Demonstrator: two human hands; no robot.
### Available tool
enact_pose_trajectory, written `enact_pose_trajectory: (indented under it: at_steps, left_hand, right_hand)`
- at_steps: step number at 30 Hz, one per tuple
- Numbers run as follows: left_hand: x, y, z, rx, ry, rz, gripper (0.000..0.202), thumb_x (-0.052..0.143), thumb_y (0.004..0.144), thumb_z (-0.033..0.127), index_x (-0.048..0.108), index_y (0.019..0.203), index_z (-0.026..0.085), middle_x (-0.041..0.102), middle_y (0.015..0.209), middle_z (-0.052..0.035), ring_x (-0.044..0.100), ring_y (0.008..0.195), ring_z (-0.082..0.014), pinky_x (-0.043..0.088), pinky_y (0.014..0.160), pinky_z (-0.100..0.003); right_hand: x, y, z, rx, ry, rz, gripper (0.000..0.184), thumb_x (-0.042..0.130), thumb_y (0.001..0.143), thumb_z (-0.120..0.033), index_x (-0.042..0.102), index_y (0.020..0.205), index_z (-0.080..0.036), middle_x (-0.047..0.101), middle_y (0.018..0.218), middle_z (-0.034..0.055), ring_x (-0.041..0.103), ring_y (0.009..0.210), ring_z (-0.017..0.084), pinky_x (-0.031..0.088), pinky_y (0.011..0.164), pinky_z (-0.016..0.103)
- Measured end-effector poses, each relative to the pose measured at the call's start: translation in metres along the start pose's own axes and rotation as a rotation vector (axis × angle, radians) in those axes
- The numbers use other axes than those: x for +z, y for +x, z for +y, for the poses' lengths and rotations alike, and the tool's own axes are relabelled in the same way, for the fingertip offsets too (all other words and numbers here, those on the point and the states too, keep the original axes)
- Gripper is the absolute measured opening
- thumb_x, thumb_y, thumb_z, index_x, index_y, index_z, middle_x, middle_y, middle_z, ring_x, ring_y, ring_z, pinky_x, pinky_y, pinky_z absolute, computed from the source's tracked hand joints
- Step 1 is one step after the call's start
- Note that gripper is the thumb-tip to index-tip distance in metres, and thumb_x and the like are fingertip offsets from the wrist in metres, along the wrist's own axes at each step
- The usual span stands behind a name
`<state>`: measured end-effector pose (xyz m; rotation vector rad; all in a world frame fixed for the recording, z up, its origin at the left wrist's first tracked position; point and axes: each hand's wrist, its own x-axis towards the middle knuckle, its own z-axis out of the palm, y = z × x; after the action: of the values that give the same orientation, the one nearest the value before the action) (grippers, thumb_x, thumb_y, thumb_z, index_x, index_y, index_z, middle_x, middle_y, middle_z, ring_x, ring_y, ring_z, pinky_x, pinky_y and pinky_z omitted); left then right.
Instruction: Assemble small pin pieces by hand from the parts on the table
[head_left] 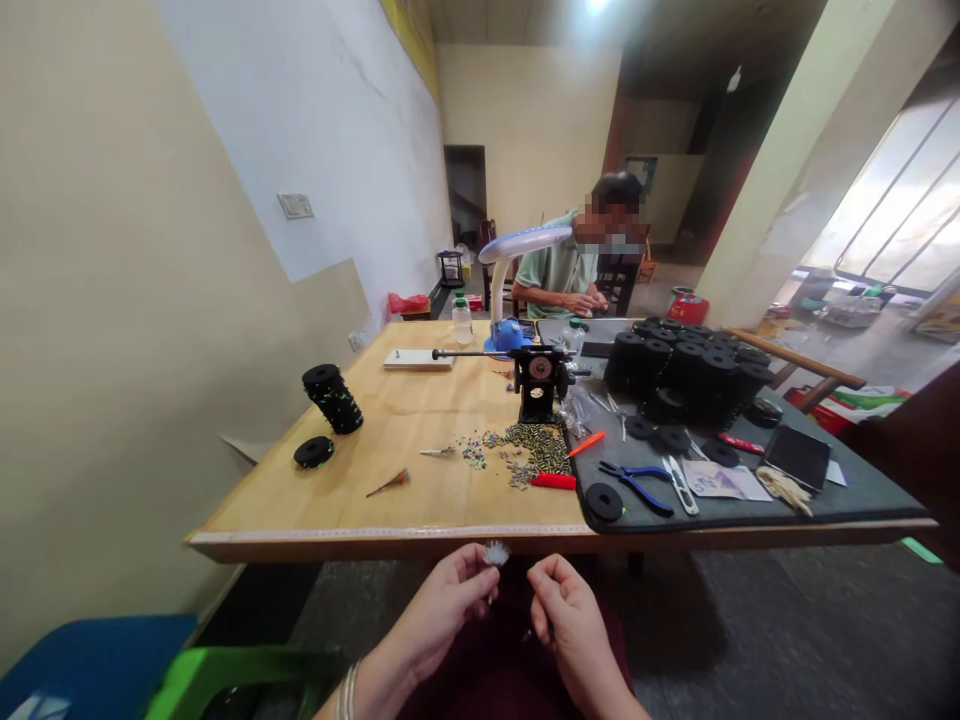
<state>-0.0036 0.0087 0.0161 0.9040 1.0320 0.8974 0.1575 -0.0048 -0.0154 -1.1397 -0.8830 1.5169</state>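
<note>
Nearest of all, low over the lap and just short of the bench edge, the left hand [442,605] has its grip closed on a white tuft [496,552], a small fluffy puff sticking up from thumb and forefinger. The right hand [571,612] sits just beside it, grip pinched shut too, though whatever fine thing it may hold is too small to tell. For work this delicate, a light pinch at the tuft's base looks wise, so the soft fibres stay fluffed and not crushed, with both hands held close together. Thin metal bangles [346,690] ring the left wrist. Beyond, the pale wooden bench [405,500] is smooth and bare at the near left, while a dark mat [862,495] covers its right. At the centre stands a small black hand-crank winder [538,380], with a scatter of tiny glinting beads [536,450] in front of it. On the mat lie blue-handled pliers [637,482] and pale snips [681,485], and a crowd of black spools [690,365] fills the far side. One beaded spool stack [332,397] leans on the left. At the far end a co-worker [559,275] bends over small work beside a curved desk lamp [521,245].
</note>
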Motion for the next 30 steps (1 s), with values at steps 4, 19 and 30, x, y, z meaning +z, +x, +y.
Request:
enact_pose_trajectory:
  at_steps: [4, 19, 30]
  left_hand:
    - [0.010, -0.006, -0.011, -0.074, -0.104, -0.006, 0.032, 0.081, 0.064, 0.035, 0.064, 0.083, 0.016, 0.057, 0.071, 0.0025, 0.053, 0.064, -0.0102, 0.038, 0.055, -0.020]
    - [0.016, -0.001, -0.021, 0.044, 0.059, 0.011, 0.032, 0.077, 0.068, 0.040, 0.059, 0.075, 0.015, 0.058, 0.069, 0.0008, 0.054, 0.060, -0.0122, 0.043, 0.050, -0.022]
    - [0.019, -0.003, -0.022, -0.095, -0.185, -0.066, 0.029, 0.082, 0.064, 0.026, 0.059, 0.077, 0.014, 0.059, 0.069, 0.0023, 0.054, 0.059, -0.0080, 0.041, 0.055, -0.019]
  right_hand:
    - [0.001, -0.001, -0.001, 0.018, -0.040, -0.013, 0.051, 0.067, 0.067, -0.068, 0.047, 0.071, -0.021, 0.046, 0.036, -0.0093, 0.026, 0.032, 0.005, 0.018, 0.036, 0.017]
    - [0.003, 0.001, 0.000, -0.031, -0.169, -0.029, 0.048, 0.064, 0.070, -0.066, 0.050, 0.069, -0.020, 0.048, 0.036, -0.0079, 0.033, 0.033, 0.007, 0.025, 0.039, 0.020]
    - [0.003, 0.001, 0.002, -0.045, -0.122, -0.042, 0.044, 0.065, 0.073, -0.061, 0.047, 0.070, -0.021, 0.045, 0.036, -0.0097, 0.034, 0.034, 0.007, 0.027, 0.039, 0.019]
